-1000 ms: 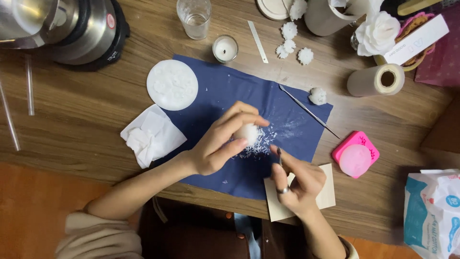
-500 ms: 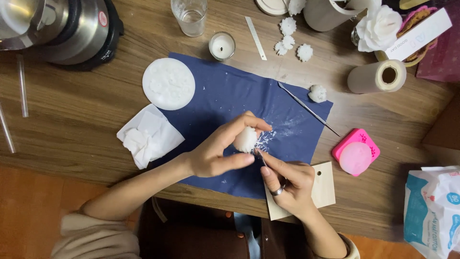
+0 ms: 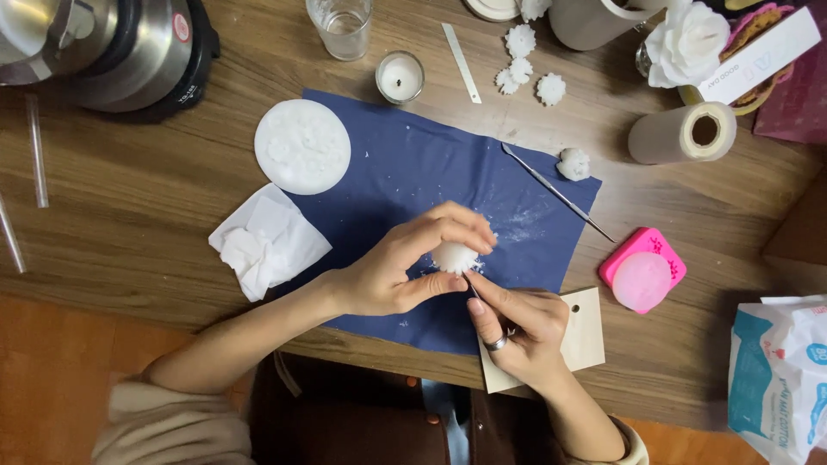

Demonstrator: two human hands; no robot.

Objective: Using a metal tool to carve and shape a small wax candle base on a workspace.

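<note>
White wax ball pinched in left hand (over blue cloth); right hand grips thin tool.

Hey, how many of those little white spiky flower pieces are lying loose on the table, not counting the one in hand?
4: three small white flowers clustered near the top edge, one by the blue cloth's right corner. Another at the top edge may be cut off.

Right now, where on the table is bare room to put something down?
Bare wood lies left of the blue cloth, between the cooker and the tissue. Another patch lies right of the cloth, between the tape roll and the pink mould. The top edge is crowded, and both hands, left hand and right hand, fill the cloth's lower part.
</note>
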